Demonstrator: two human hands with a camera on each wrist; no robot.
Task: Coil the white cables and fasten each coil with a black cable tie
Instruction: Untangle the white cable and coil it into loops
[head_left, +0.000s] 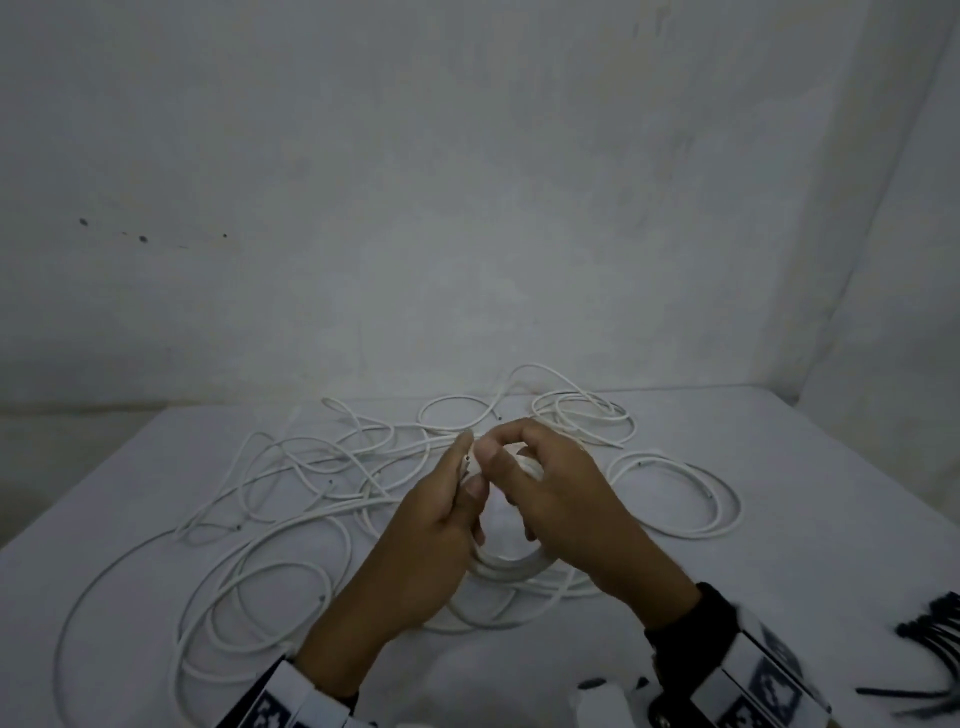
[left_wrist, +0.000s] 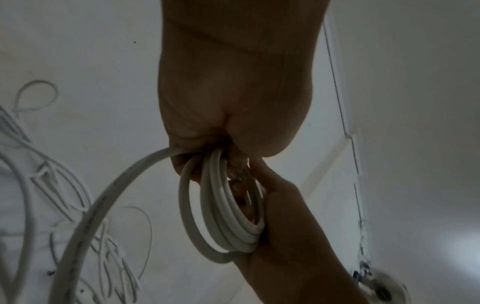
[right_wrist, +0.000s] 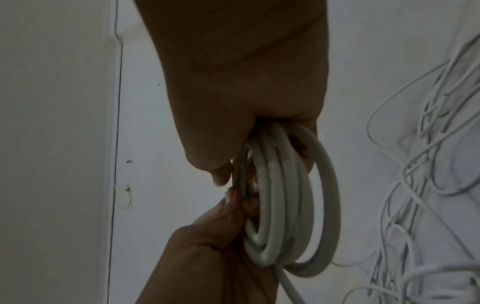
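Observation:
Both hands hold a small coil of white cable (head_left: 519, 564) above the middle of the table. My left hand (head_left: 470, 465) grips one side of the coil (left_wrist: 226, 205), fingers curled round its loops. On the other side my right hand (head_left: 493, 452) is wrapped round the same coil (right_wrist: 280, 205), its thumb meeting the left fingertips (right_wrist: 233, 197). A free length of the cable (left_wrist: 103, 205) trails from the left hand down to the table. Black cable ties (head_left: 930, 629) lie at the right edge of the table.
Several loose white cables (head_left: 322, 467) sprawl tangled over the white table (head_left: 805, 467), with a separate loop (head_left: 675, 499) at the right. White walls close off the back and right. Another black tie (head_left: 904, 693) and a pale object (head_left: 597, 701) lie near the front edge.

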